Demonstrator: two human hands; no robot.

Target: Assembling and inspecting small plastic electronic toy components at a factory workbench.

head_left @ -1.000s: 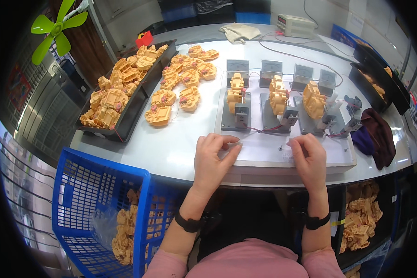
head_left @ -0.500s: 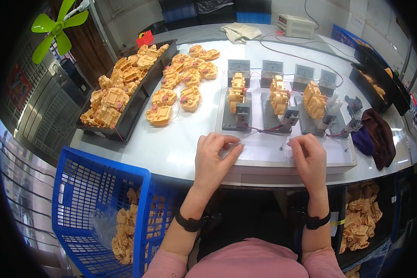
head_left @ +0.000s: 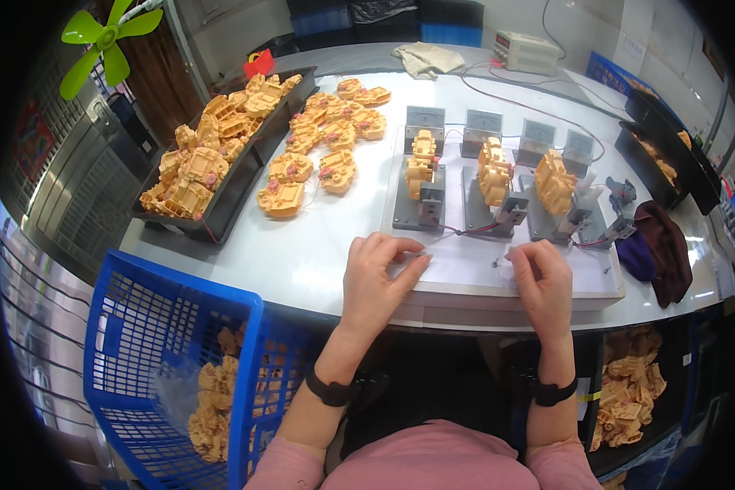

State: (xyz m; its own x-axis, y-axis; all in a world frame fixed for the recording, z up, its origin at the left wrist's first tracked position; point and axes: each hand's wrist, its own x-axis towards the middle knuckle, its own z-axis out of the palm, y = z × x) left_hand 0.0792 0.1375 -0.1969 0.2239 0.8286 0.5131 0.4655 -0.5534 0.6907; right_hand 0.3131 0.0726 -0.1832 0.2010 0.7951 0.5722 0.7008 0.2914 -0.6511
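My left hand (head_left: 377, 273) rests at the front of a white board (head_left: 457, 273), its thumb and index finger apart and nothing visible between them. Closed at the fingertips, my right hand (head_left: 543, 282) lies farther right on the board; whatever it may pinch is hidden. Beyond my hands stand several grey test stands with panel meters. Yellow-orange plastic housings sit upright on the left stand (head_left: 420, 167), the middle stand (head_left: 493, 171) and a third stand (head_left: 554, 181). A dark clamp (head_left: 621, 189) stands at the right end. A small screw (head_left: 495, 263) lies near my right hand.
A black tray (head_left: 229, 208) heaped with housings stands left, beside several loose housings (head_left: 335, 131). A blue crate (head_left: 175, 282) is below the table edge. A power supply (head_left: 527, 51) and cloth (head_left: 426, 59) lie at the back; dark cloth (head_left: 665, 253) lies right.
The whole view has shifted slightly. Both hands keep nearly the same pose and place at the board, and the housings stay on their stands.
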